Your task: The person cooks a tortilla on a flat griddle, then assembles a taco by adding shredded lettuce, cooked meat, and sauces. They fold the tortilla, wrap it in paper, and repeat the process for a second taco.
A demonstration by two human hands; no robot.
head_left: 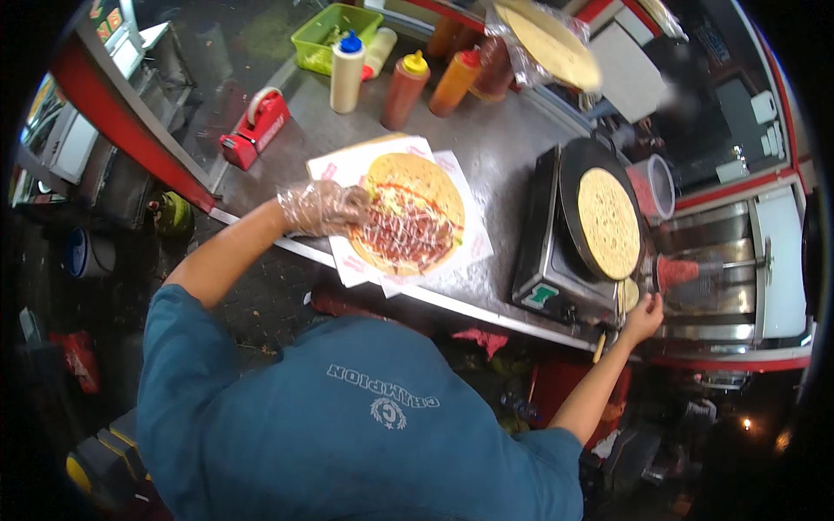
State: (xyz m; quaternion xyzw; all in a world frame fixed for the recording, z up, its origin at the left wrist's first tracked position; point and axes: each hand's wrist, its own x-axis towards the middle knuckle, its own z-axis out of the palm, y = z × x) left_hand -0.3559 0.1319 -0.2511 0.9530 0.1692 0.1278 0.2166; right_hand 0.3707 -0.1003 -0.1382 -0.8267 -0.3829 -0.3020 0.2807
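My left hand (323,208), in a clear plastic glove, reaches over the left side of a flatbread (421,178) topped with shredded vegetables, reddish filling and streaks of white sauce. Its fingers are bunched at the edge of the filling; what they pinch is hidden. White printed paper sheets (352,267) lie under the bread. Far to the right, my bare right hand (643,319) is closed beside the front of a round black griddle (573,208). A small pale, flat piece (627,295) shows next to its fingers. Another flatbread (608,221) lies flat on the griddle.
Squeeze bottles (405,91) and a green basket (323,43) stand along the back. A red tape dispenser (256,130) sits at left. More flatbreads (552,43) rest in plastic at the upper right. Meat on a skewer (678,273) and a clear tub (651,187) are beyond the griddle.
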